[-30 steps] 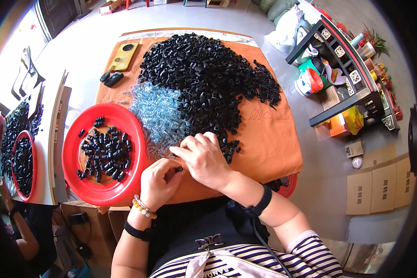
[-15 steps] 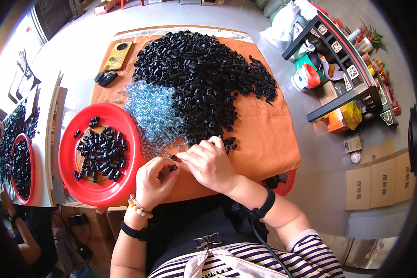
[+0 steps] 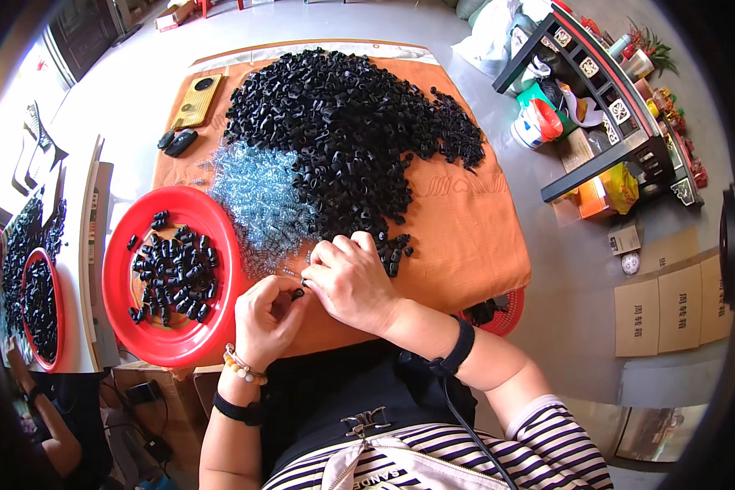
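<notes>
My left hand point(image 3: 263, 323) is closed in a pinch on a small black plastic cord-lock piece point(image 3: 298, 294) at its fingertips. Right against it, my right hand point(image 3: 349, 282) pinches something tiny and dark, mostly hidden by the fingers. Beyond the hands lie a heap of silvery-blue coil springs point(image 3: 261, 200) and a large mound of loose black plastic pieces point(image 3: 318, 110). A few black pieces point(image 3: 394, 255) lie just past my right hand. To the left, a round red plastic tray point(image 3: 118, 282) holds several black cord locks point(image 3: 175, 273).
An orange cloth point(image 3: 474, 237) covers the table. At its far left are a yellow rectangular device point(image 3: 197, 102) and a black earbud-like case point(image 3: 181, 144). Below the right edge sits a red basket point(image 3: 510, 314). At far left, another person's arm point(image 3: 53, 420) works near a second red tray point(image 3: 41, 310).
My right hand has moved left and slightly closer, so its fingertips now meet the piece in my left hand. The whole view has shifted a little.
</notes>
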`<action>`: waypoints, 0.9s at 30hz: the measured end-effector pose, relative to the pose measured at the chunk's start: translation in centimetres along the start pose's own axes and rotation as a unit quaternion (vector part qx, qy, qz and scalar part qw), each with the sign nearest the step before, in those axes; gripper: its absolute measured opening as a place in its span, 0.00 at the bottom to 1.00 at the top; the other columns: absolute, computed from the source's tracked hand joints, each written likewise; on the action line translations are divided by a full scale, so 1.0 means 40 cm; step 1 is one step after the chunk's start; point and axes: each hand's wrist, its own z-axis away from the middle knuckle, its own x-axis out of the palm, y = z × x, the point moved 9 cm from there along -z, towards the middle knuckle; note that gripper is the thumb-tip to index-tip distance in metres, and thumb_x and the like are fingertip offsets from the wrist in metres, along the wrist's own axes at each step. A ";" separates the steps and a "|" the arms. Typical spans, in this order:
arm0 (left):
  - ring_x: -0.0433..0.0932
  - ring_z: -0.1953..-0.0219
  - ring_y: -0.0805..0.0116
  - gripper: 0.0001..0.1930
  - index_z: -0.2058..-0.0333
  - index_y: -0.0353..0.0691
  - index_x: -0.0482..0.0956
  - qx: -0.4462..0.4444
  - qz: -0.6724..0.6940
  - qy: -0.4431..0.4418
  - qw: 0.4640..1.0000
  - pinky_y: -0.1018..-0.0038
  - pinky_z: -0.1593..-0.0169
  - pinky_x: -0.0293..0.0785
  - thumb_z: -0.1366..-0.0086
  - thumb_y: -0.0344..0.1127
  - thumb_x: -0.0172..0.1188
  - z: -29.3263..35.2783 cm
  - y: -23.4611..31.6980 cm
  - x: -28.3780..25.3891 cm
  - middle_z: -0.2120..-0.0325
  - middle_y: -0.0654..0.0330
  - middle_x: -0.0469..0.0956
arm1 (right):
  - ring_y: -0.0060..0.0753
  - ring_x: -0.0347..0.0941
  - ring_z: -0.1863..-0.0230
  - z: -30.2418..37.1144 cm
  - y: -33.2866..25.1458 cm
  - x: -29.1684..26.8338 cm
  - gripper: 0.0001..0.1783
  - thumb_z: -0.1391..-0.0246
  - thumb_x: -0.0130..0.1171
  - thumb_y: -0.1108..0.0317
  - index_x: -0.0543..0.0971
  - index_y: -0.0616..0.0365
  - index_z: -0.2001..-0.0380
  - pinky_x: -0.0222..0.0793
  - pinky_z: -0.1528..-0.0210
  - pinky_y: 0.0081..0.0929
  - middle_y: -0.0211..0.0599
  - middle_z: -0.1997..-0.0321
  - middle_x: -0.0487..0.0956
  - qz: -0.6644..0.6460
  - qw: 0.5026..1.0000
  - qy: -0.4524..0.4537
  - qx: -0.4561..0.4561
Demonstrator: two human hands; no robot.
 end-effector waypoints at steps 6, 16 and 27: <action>0.68 0.77 0.88 0.07 0.64 0.33 0.80 0.011 0.003 0.007 1.000 0.87 0.75 0.64 0.42 0.24 0.65 0.002 -0.003 0.003 0.77 0.70 0.76 | 0.32 0.69 0.59 -0.009 -0.007 0.009 0.05 0.49 0.62 0.65 0.81 0.50 0.69 0.56 0.52 0.39 0.28 0.66 0.74 0.009 1.000 0.003 -0.021; 0.80 0.75 0.74 0.09 0.63 0.34 0.81 0.014 -0.036 0.014 0.999 0.79 0.69 0.76 0.44 0.27 0.69 0.001 0.001 -0.004 0.74 0.59 0.82 | 0.29 0.72 0.63 0.005 0.009 -0.055 0.09 0.50 0.64 0.65 0.83 0.49 0.64 0.57 0.53 0.37 0.24 0.67 0.77 -0.017 0.998 0.054 -0.010; 0.81 0.73 0.68 0.10 0.63 0.34 0.83 0.050 -0.038 0.013 0.998 0.75 0.67 0.77 0.45 0.27 0.69 -0.002 0.003 -0.001 0.72 0.56 0.83 | 0.30 0.72 0.62 -0.001 -0.028 -0.063 0.10 0.50 0.66 0.65 0.83 0.51 0.62 0.57 0.46 0.40 0.26 0.68 0.77 0.000 0.998 0.021 -0.053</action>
